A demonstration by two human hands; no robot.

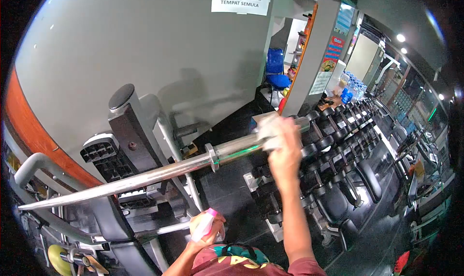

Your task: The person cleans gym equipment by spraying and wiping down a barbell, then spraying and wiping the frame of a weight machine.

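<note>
A long metal barbell bar (159, 172) runs across the view, with a collar (211, 157) near its right part. My right hand (285, 138) is closed round a whitish cloth (269, 130), which lies against the thick right end of the bar. Motion blurs that hand a little. Low in the view, in front of my shirt, my left hand (209, 226) grips a bottle with a pink top (207, 223). The bottle is apart from the bar, and its lower part is partly hidden by my fingers.
Racks of black dumbbells (338, 131) stand at the right. A padded gym machine (140, 145) is at the left, against a grey wall (145, 44). Farther back are a blue chair (276, 73) and water bottles (355, 87).
</note>
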